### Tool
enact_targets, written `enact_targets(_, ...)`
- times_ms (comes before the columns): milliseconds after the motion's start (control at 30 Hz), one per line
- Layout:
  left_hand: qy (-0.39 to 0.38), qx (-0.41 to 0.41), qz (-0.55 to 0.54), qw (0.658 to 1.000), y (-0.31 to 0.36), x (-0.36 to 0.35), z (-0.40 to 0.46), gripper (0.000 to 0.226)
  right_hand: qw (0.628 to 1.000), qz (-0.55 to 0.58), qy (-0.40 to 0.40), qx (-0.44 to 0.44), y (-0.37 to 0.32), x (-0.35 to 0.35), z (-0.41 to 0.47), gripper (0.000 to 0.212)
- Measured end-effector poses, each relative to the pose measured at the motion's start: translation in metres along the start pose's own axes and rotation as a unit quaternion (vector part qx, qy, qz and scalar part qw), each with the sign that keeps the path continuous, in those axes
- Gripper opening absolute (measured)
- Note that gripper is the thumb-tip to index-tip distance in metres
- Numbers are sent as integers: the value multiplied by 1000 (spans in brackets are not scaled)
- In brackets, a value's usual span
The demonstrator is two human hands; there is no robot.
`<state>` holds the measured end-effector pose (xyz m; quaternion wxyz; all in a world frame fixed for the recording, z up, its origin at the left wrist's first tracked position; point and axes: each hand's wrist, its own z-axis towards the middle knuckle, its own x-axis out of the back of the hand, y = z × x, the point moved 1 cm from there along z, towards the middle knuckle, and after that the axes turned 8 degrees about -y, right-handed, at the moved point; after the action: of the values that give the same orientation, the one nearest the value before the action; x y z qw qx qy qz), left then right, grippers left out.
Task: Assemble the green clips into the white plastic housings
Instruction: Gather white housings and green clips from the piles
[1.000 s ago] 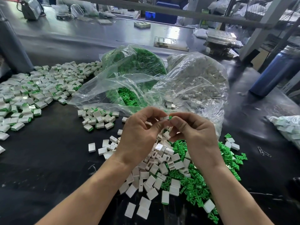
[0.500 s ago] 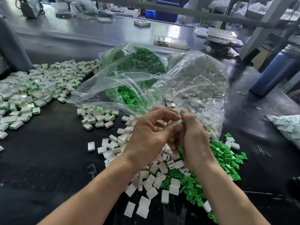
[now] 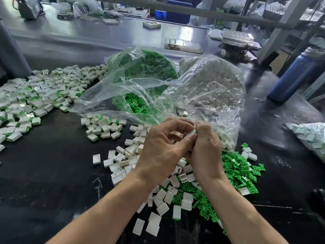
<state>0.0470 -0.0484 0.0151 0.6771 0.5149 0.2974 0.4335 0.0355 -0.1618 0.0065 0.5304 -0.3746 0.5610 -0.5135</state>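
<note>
Long dark worktable (image 3: 44, 173) in front, matte black, scuffed with pale scratches, shiny grey at the far end under overhead glare (image 3: 186, 30). Grey metal rail (image 3: 175, 10) across the top, slanted grey post (image 3: 288, 20) at right, dark column (image 3: 10, 53) at left edge. Blue bottle (image 3: 297, 74) leaning at right, paper clips (image 3: 283, 162) nearby, flat trays (image 3: 182, 44) and a stack of trays (image 3: 239, 41) further back, blue crate (image 3: 168, 14) behind the rail.

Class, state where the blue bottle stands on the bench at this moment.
In the head view the blue bottle stands at the far right of the black bench, right of the bag of white housings.
</note>
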Motion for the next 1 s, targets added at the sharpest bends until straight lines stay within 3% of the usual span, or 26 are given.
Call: enact_targets(1000,4,4,-6,1000,-2,1,-1,7,999,-29,-7,21,-4,-6,-3,56)
